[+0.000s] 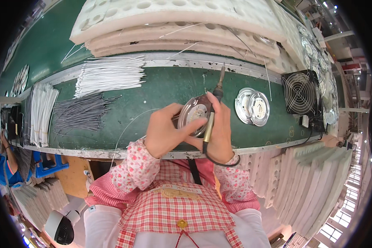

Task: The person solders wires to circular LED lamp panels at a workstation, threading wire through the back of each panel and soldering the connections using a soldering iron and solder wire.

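From where I stood, the work looked to be midway through a single piece. The disc (189,115) was up off the bench (161,89), held in front of the worker's chest; the left hand (163,127) had its fingers curled around the near side and its thumb laid across the face. The right hand (221,130) had its fingers closed about the iron (209,127), right beside the disc's rim; whether they also bore on the metal I couldn't tell. The iron's tip pointed away, clear of the disc, so no joint was being made just then. A thin wire (130,123) curved by the left hand, but I couldn't see whether it was fixed to the disc. Two more discs (259,109) lay overlapping to the right, with no leads I could make out; finished or waiting, I couldn't say. Plenty seemed left, judging by the white wires (109,76) and grey wires (82,113) heaped on the left.
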The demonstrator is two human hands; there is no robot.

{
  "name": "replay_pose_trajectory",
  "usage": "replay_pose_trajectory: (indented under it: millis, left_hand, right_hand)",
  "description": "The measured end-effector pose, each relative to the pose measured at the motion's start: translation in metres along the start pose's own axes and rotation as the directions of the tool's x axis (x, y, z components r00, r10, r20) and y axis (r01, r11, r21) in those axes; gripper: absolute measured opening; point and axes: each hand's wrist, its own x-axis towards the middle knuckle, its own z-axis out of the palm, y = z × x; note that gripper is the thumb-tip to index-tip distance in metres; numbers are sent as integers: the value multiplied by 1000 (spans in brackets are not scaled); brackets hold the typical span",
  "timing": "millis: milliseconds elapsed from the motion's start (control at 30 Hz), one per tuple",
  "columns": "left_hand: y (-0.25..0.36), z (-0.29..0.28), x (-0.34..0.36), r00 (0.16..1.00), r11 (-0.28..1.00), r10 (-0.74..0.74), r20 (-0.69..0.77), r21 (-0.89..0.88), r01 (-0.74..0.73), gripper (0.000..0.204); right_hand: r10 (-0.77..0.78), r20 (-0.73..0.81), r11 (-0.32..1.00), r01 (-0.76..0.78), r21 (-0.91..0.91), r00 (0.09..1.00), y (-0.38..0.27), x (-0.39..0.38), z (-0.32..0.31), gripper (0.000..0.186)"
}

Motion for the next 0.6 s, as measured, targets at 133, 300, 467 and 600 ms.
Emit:
replay_pose_trajectory:
  millis: [133, 300, 467, 600]
  left_hand:
    - [-15, 2, 13, 992, 983, -126, 12, 135, 123, 36]
    - [-22, -2, 15, 827, 626, 546, -131, 720, -300, 43]
    - [-36, -18, 13, 870, 797, 453, 195, 349, -494, 14]
    - [-30, -23, 22, 824, 739, 482, 298, 366, -565, 14]
  right_hand:
    - [3, -33, 993, -7, -114, 999, -2, -5, 3, 103]
    - [50, 9, 963, -46, -265, 999, 1, -15, 8, 94]
    - [-176, -22, 980, 172, -104, 984, 17, -29, -22, 48]
    - [58, -55, 977, -45, 210, 997, -1, -37, -39, 25]
